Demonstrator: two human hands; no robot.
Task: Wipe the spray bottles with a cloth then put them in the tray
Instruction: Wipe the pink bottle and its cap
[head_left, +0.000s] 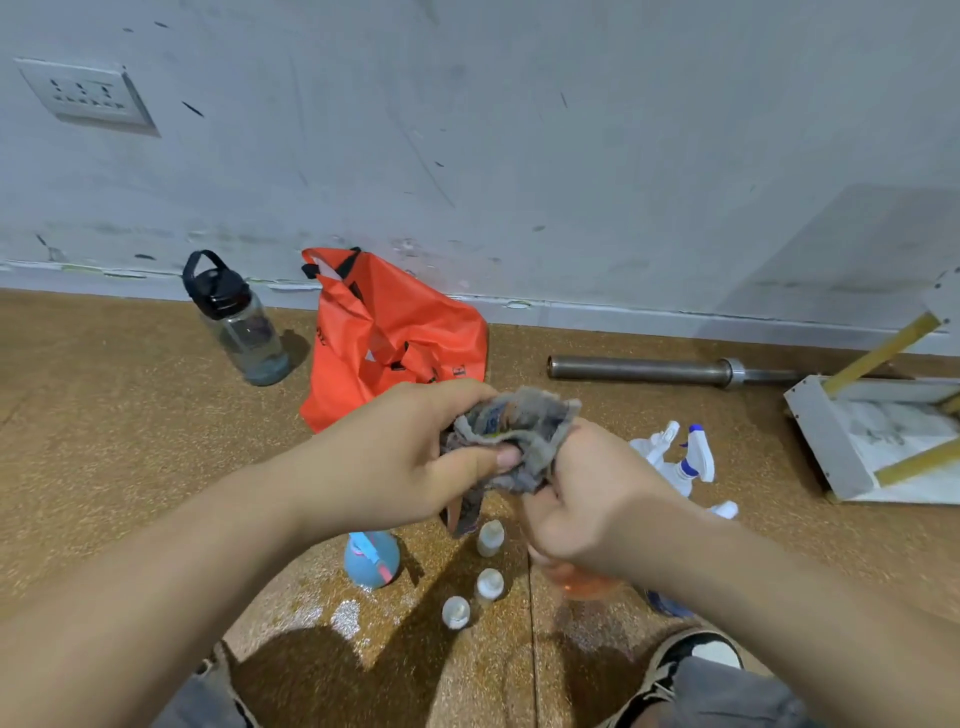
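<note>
My left hand (415, 457) grips a crumpled grey cloth (519, 431) and holds it over the top of an orange spray bottle (587, 584). My right hand (587, 509) is curled round the upper part of that bottle, whose head is hidden under the cloth. A blue spray bottle (371, 558) stands on the floor below my left hand. White spray bottles with a blue-tipped nozzle (685, 457) lie to the right of my hands. The white tray (831, 441) with yellow edges sits on the floor at the far right.
Three small white-capped bottles (489, 584) stand on the floor between my arms. An orange bag (395, 332) and a dark-lidded water bottle (239, 322) stand by the wall. A steel bar (649, 369) lies along the wall. My shoe (696, 654) is at lower right.
</note>
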